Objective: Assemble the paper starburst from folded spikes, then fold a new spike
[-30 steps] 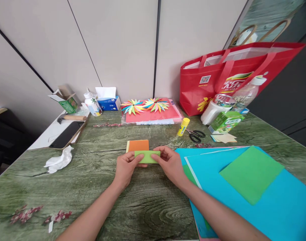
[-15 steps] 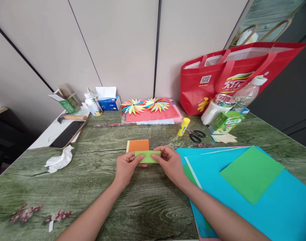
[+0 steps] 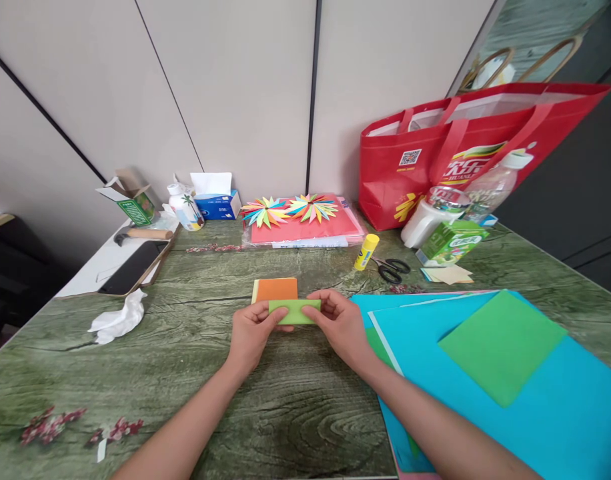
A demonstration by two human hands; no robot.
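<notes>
A small light-green piece of paper (image 3: 295,313), an oblong that looks folded, is held level between both hands above the table. My left hand (image 3: 251,331) pinches its left end, thumb on the near face and fingers behind. At the other end my right hand (image 3: 341,328) grips it the same way. Just beyond the paper lies a small stack of orange and cream paper squares (image 3: 276,289), its near edge hidden by the green piece. Blue sheets (image 3: 465,373) are spread by my right forearm, with a green square of paper (image 3: 504,348) on top.
A yellow glue stick (image 3: 367,252) and black-handled scissors (image 3: 393,270) are beyond my right hand. Two folded paper stars (image 3: 267,213) rest on a red paper pack (image 3: 305,231). A red bag (image 3: 390,173) stands back right. Crumpled tissue (image 3: 119,319) and a hammer (image 3: 145,233) are left.
</notes>
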